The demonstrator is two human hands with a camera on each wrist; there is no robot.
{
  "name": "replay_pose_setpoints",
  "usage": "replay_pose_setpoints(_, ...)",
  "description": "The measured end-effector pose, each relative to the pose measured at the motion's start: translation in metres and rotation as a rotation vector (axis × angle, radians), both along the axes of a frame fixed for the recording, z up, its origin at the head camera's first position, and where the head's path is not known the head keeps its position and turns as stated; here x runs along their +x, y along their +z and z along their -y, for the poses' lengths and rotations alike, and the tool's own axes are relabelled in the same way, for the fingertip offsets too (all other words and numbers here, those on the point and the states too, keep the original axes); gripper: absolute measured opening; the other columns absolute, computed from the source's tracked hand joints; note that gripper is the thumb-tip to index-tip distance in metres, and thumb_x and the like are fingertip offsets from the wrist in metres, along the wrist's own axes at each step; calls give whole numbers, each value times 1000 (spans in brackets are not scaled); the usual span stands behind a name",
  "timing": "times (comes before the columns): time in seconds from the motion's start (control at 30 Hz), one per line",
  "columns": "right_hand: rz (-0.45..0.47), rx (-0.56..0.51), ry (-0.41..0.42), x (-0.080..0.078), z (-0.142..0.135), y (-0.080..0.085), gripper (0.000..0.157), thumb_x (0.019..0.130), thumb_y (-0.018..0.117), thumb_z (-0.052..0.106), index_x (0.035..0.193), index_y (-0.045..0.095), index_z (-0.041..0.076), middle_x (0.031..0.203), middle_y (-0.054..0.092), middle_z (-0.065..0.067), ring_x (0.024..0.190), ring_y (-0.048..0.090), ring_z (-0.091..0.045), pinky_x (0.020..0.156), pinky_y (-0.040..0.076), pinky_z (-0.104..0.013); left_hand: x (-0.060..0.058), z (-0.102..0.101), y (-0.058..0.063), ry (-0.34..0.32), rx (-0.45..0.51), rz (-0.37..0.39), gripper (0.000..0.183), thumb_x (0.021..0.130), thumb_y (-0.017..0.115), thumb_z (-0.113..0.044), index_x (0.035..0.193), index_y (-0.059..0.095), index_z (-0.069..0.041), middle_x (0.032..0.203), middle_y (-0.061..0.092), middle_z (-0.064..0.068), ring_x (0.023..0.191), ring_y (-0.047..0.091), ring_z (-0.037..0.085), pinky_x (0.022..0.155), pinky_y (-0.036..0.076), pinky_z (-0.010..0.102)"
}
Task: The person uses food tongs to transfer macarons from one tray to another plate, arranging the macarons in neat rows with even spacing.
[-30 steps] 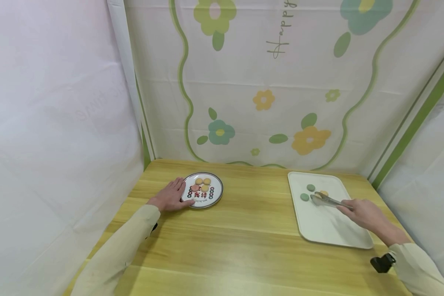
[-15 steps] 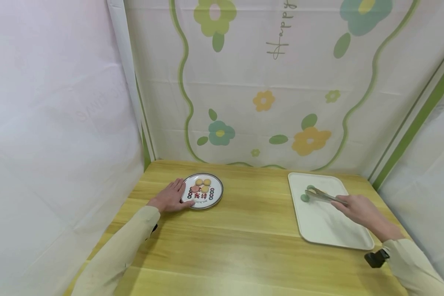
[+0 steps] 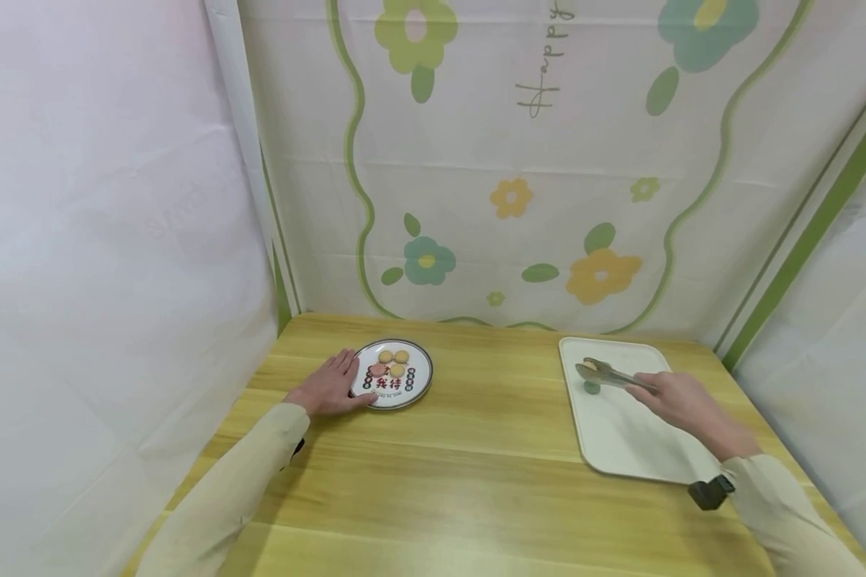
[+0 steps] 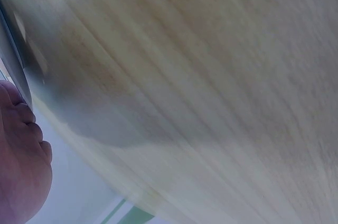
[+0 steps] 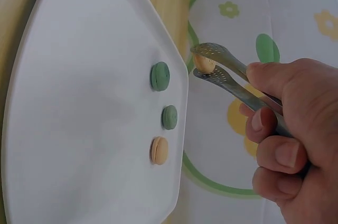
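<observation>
My right hand (image 5: 296, 139) grips metal tongs (image 5: 235, 84) with perforated ends. Between those ends sits a pale yellow macaron (image 5: 204, 64), lifted above the white tray (image 5: 68, 129). Two green macarons (image 5: 160, 76) and an orange-yellow macaron (image 5: 159, 150) lie on the tray; in the head view the tongs partly hide them. My left hand (image 3: 325, 388) rests at the left rim of a round plate (image 3: 420, 383), fingers extended and thumb along its near edge. Yellow macarons (image 3: 401, 357) and a pink macaron (image 3: 378, 370) lie on this plate.
The wooden table (image 3: 476, 449) spans between plate and tray. Behind it hangs a flower-printed curtain (image 3: 469, 160). White sheets (image 3: 115, 240) close off the left and right sides.
The right hand and tongs have risen and moved left, over the tray's far left part, carrying the yellow macaron. The left hand keeps its place at the plate.
</observation>
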State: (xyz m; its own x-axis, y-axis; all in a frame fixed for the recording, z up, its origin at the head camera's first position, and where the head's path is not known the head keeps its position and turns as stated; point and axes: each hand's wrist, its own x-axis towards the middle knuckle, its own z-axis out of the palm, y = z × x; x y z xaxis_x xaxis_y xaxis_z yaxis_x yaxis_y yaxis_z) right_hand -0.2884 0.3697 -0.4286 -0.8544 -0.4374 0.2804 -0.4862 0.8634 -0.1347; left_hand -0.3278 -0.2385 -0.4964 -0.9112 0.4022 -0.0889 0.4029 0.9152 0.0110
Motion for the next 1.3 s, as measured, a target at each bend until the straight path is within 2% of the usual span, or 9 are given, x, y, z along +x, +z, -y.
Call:
replay_pose_setpoints(0.23,24,-16,15,-7,16,0,27,93,57,27,68,50,20,52,33,12,47,31,-6,49,28,-24,1,-1,0,10,0,5,106,82,27,-78,145,17,6,153,9,23,141,7,35,115,12,45)
replay_pose_setpoints(0.43,43,-39,18,-12,29,1,17,91,58,27,86,68,14,59,54,9,50,39,-8,50,34,-26,2,-2,-1,-1,6,1,105,82,28,-77,145,18,6,152,10,23,141,9,36,114,13,46)
replay_pose_setpoints(0.5,31,-42,27,-14,33,1,16,91,60,26,91,70,14,62,58,8,50,39,-8,49,34,-26,3,-2,-1,-6,9,2,105,82,28,-77,144,18,6,152,10,23,141,9,36,114,13,46)
replay_pose_setpoints(0.6,3,-48,56,-17,41,2,16,90,61,24,79,66,14,57,51,10,48,34,-6,47,31,-24,3,-2,-1,-4,7,-4,105,82,27,-78,145,18,6,152,9,23,141,9,36,114,13,46)
replay_pose_setpoints(0.73,-13,-57,88,-21,51,3,32,90,61,23,62,45,20,50,32,13,45,28,-4,44,25,-22,2,-1,-1,3,6,-9,106,82,26,-78,145,18,6,152,10,23,141,9,35,114,13,46)
replay_pose_setpoints(0.97,13,-57,112,-26,69,7,31,91,60,25,63,46,21,50,37,15,44,30,-4,44,27,-23,0,0,-1,8,3,3,107,81,25,-79,145,17,6,152,9,23,141,7,35,114,12,46)
replay_pose_setpoints(1.3,27,-59,159,-37,98,10,35,92,57,27,62,41,20,50,29,12,43,27,-4,45,26,-23,1,-1,1,4,-10,4,107,81,25,-79,145,18,6,152,10,23,141,9,36,114,13,46)
